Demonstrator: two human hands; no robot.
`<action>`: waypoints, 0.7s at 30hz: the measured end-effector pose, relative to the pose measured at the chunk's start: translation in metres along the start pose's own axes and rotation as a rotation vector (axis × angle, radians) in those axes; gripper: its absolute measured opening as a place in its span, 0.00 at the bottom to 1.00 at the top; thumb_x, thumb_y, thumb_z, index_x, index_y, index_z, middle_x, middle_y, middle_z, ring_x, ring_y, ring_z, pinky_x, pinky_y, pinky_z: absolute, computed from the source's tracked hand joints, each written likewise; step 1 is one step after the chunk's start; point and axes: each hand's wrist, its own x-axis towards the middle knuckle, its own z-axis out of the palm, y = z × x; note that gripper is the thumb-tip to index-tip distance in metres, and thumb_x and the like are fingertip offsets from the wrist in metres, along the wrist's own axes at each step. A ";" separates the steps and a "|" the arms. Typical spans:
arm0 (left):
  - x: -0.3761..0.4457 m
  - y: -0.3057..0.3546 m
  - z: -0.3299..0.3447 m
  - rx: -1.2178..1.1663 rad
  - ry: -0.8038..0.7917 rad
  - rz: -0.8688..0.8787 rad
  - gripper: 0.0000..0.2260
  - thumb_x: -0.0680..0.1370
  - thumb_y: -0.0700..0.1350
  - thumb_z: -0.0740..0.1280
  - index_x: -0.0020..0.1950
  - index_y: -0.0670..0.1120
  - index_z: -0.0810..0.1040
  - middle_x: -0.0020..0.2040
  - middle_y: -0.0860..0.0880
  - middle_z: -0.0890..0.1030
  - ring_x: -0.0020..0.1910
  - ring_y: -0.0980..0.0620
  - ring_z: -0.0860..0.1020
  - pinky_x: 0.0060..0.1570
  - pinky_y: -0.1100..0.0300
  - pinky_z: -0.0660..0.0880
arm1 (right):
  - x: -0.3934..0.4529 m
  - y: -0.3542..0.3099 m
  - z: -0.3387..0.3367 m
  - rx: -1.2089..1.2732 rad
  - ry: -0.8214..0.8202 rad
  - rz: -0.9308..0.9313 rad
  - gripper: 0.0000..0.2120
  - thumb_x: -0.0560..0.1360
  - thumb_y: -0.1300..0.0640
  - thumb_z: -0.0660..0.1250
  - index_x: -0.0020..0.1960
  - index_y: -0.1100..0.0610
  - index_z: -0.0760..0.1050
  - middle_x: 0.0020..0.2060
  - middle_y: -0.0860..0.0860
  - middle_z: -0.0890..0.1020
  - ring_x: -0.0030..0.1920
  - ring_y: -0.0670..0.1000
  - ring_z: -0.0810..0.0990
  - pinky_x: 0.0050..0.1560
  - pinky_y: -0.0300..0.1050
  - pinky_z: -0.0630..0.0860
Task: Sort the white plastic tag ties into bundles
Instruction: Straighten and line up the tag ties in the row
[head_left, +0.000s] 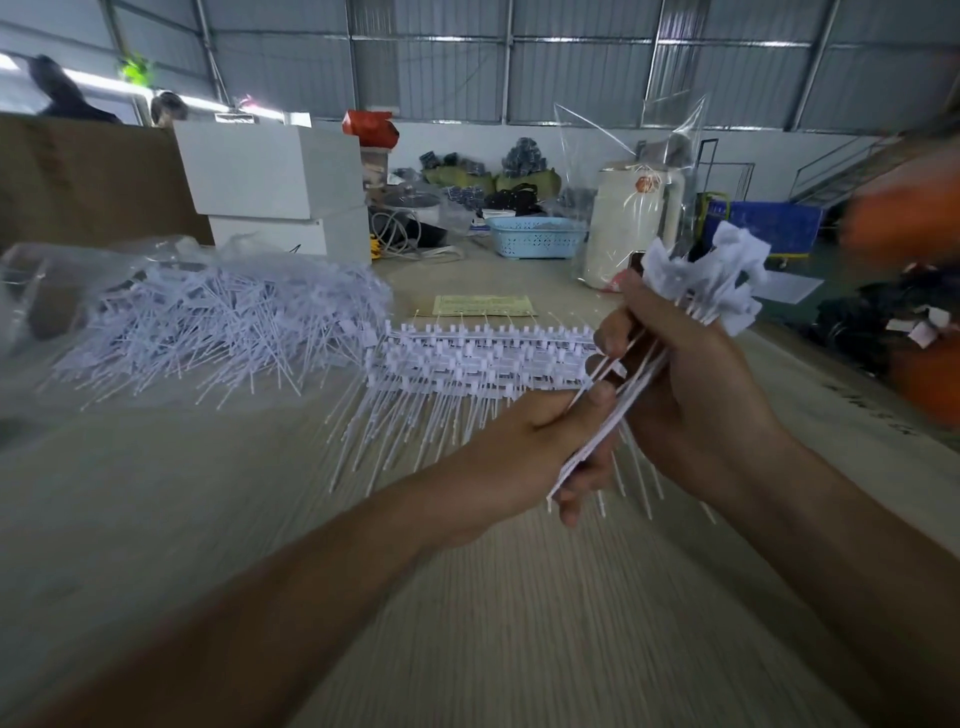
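A bundle of white plastic tag ties slants up to the right above the table, flat tag heads at its top, thin tails at its bottom. My right hand grips the bundle around its stems. My left hand holds the lower tails, thumb pressed on top. A big loose heap of tag ties lies at the left on a clear plastic bag. Sorted ties lie in neat overlapping rows in the middle, just behind my hands.
The work surface is a pale wooden table. White boxes stand at the back left, a light blue basket and a clear bag with a white jug at the back. A yellow paper slip lies beyond the rows.
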 end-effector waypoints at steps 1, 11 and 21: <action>0.000 0.000 0.000 -0.035 -0.012 -0.014 0.21 0.84 0.57 0.55 0.36 0.46 0.70 0.29 0.47 0.72 0.28 0.50 0.70 0.32 0.55 0.76 | 0.002 0.000 -0.002 0.004 -0.019 0.018 0.09 0.80 0.54 0.67 0.48 0.60 0.77 0.28 0.51 0.72 0.29 0.51 0.68 0.35 0.47 0.67; -0.004 0.004 -0.002 -0.207 -0.115 -0.048 0.18 0.80 0.60 0.60 0.50 0.45 0.74 0.28 0.47 0.72 0.21 0.54 0.65 0.24 0.63 0.67 | -0.001 0.011 -0.007 -0.247 -0.184 -0.017 0.19 0.82 0.47 0.58 0.52 0.57 0.84 0.44 0.51 0.83 0.41 0.45 0.77 0.28 0.39 0.66; 0.004 0.022 -0.013 -0.135 0.522 0.009 0.18 0.85 0.55 0.57 0.38 0.50 0.72 0.24 0.55 0.65 0.19 0.59 0.60 0.21 0.68 0.57 | 0.003 0.027 -0.011 -0.406 -0.232 0.013 0.21 0.77 0.39 0.63 0.60 0.51 0.82 0.53 0.54 0.83 0.51 0.52 0.82 0.52 0.49 0.78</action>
